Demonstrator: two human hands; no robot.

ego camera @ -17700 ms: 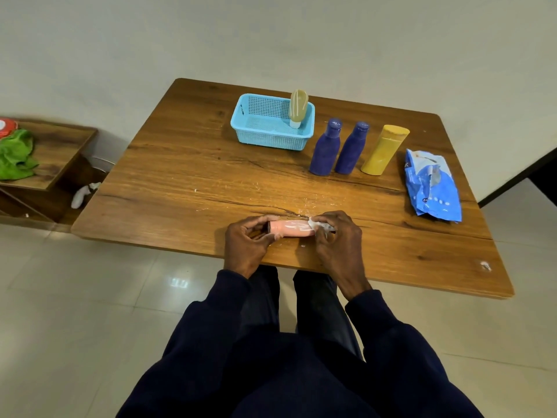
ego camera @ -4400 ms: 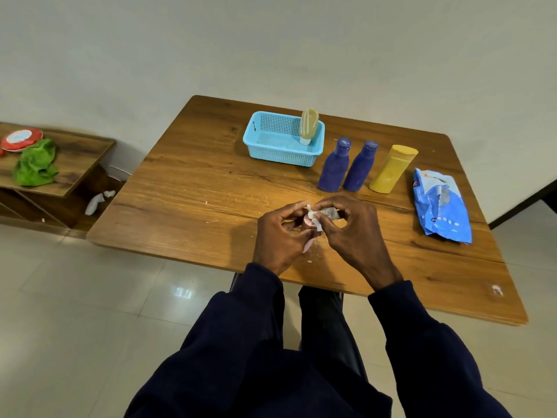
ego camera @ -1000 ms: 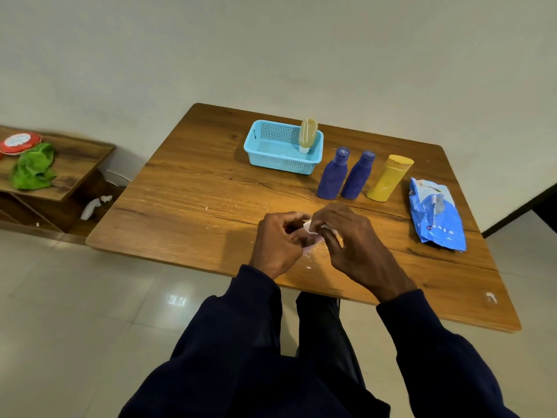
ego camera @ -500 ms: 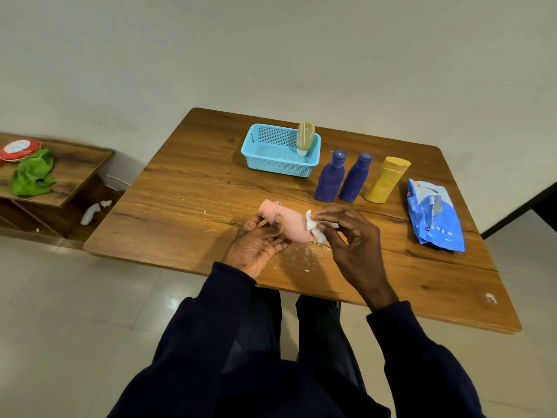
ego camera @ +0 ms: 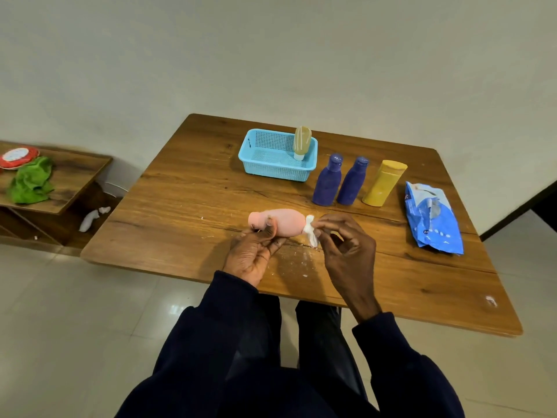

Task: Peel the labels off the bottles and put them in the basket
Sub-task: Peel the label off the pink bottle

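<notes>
A pink bottle [ego camera: 283, 222] lies on its side over the near middle of the wooden table [ego camera: 187, 206], cap to the left. My left hand [ego camera: 256, 250] grips it from below, thumb on the neck. My right hand [ego camera: 343, 251] pinches a crumpled white label [ego camera: 311, 233] hanging at the bottle's base. At the back stands a blue basket [ego camera: 262, 168] with one tan bottle [ego camera: 302, 139] upright in its right corner. Two purple bottles [ego camera: 327, 182] [ego camera: 352, 184] and a yellow bottle [ego camera: 383, 184] stand to its right.
A blue plastic pouch [ego camera: 432, 218] lies on the table's right side. White paper scraps [ego camera: 297, 257] are scattered under my hands. A low wooden shelf [ego camera: 66, 182] at the left holds a green cloth [ego camera: 30, 184] and a red-rimmed lid [ego camera: 18, 155].
The pink bottle went from being turned between both hands to lying sideways in my left hand. My right hand has drawn the white label off toward the bottle's base.
</notes>
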